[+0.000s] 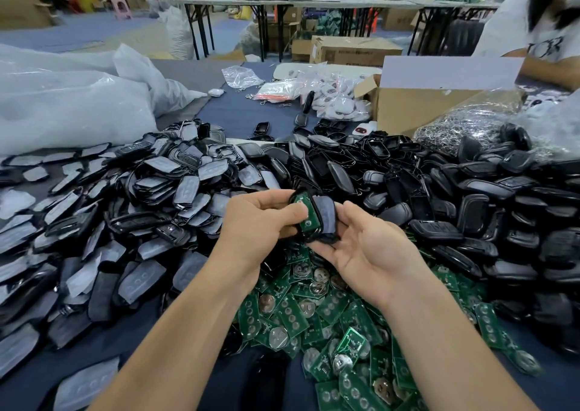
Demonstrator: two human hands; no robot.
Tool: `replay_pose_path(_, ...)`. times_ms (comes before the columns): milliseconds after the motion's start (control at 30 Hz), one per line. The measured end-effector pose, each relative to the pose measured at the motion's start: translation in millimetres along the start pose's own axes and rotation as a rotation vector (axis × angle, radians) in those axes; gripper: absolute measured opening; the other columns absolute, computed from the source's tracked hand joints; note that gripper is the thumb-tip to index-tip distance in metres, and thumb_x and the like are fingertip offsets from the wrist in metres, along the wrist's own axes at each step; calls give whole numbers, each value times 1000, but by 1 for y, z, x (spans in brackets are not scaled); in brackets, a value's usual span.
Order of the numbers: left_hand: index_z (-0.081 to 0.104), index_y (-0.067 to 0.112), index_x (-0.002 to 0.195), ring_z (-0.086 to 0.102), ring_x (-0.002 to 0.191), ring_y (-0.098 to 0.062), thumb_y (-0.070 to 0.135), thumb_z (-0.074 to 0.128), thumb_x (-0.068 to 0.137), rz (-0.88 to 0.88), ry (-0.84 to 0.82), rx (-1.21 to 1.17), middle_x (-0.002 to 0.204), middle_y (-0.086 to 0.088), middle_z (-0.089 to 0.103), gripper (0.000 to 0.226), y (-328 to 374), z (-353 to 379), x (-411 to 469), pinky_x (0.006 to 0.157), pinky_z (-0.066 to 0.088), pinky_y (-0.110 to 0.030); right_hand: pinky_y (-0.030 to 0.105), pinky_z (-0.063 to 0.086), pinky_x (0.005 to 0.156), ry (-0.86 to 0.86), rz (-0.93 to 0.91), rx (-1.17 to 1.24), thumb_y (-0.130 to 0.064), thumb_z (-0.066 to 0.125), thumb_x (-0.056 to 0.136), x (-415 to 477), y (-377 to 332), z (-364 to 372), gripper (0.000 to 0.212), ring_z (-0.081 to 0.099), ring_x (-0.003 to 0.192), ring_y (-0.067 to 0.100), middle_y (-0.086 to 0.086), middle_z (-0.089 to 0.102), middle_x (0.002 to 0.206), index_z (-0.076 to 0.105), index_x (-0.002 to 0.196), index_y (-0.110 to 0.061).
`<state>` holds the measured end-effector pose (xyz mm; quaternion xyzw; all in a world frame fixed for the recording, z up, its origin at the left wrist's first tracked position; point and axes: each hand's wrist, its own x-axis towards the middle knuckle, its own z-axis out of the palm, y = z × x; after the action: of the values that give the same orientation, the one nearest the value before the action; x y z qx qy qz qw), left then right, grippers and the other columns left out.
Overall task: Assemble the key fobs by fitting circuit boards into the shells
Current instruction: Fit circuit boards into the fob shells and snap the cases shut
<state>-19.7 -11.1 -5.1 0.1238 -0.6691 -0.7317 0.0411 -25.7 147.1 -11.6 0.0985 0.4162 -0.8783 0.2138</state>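
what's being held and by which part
Left hand grips a black shell with a circuit board in it by its left edge, thumb on the board. Right hand holds a grey cover by its lower edge.

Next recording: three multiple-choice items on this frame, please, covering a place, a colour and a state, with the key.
1. The loose circuit board pile lies: A. in a box; B. nearest the person; C. on the floor.
2. The board in the shell that the left hand grips is: A. red; B. green; C. white.
3. The right hand is: A. empty; B. out of view; C. holding a dark cover.
Key: 1 B, green heap fills the bottom centre; 2 B, green shows inside the black rim; 3 C, its fingers pinch it.
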Motion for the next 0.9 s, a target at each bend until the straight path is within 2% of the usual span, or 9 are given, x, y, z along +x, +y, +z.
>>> replay_pose_path(100,81,20,88,75,71,-9,3,84,83,54,41,91,81,0,81,18,-3,1,0,61,55,-17,47,62,91,-6,8,-11,-12,41,110,-1,1,0,34,71,116,35,23,73,121,66,126,3)
replay_pose_path(233,82,16,95,75,73,-8,4,82,84,46,33,113,83,1,81,16,-4,-2,2,60,54,-15,39,66,76,12,1,-43,-4,43,108,-2,3,3,30,76,102,30,22,76,112,70,120,0)
replay_pose_path(433,82,12,101,73,71,-9,4,81,85,23,8,52,88,-3,82,18,-3,-3,5,59,53,-16,51,60,93,-38,4,-45,-3,51,102,-4,-1,0,30,66,122,42,27,72,121,67,127,3)
replay_pose_path(533,82,9,98,69,66,-12,1,79,85,-12,-27,-61,86,-7,81,16,1,-5,5,54,52,-17,49,61,91,-34,-44,-18,-5,51,103,-3,-3,1,28,72,114,35,23,74,118,68,123,4)
replay_pose_path(600,82,16,87,68,63,-10,0,79,84,2,-12,-52,82,-5,80,16,3,-6,4,53,51,-17,44,64,86,5,-100,-27,-7,54,104,-1,-2,1,25,77,100,27,20,77,113,70,119,3)
replay_pose_path(667,82,20,83,69,64,-9,2,82,82,37,35,27,80,-1,81,19,2,-5,4,55,53,-17,40,65,82,28,-144,-49,-8,55,104,0,1,2,24,77,94,23,18,78,111,71,120,0)
replay_pose_path(767,81,34,77,69,63,-7,13,87,78,130,125,207,76,10,79,22,-3,-3,4,62,57,-27,32,64,74,65,-206,-114,-9,59,102,2,7,3,21,77,85,17,12,80,106,73,118,-6)
replay_pose_path(833,77,51,69,67,57,0,22,87,76,205,164,339,70,20,75,31,-4,-2,1,60,55,-24,34,64,75,80,-244,-164,-9,59,102,3,12,4,19,75,83,15,9,80,101,74,114,-9)
replay_pose_path(900,77,52,73,69,57,1,28,85,75,239,180,404,68,26,72,26,-4,-1,-1,56,54,-19,37,63,83,73,-262,-221,-8,59,102,3,16,6,20,74,85,16,8,80,102,75,112,-12)
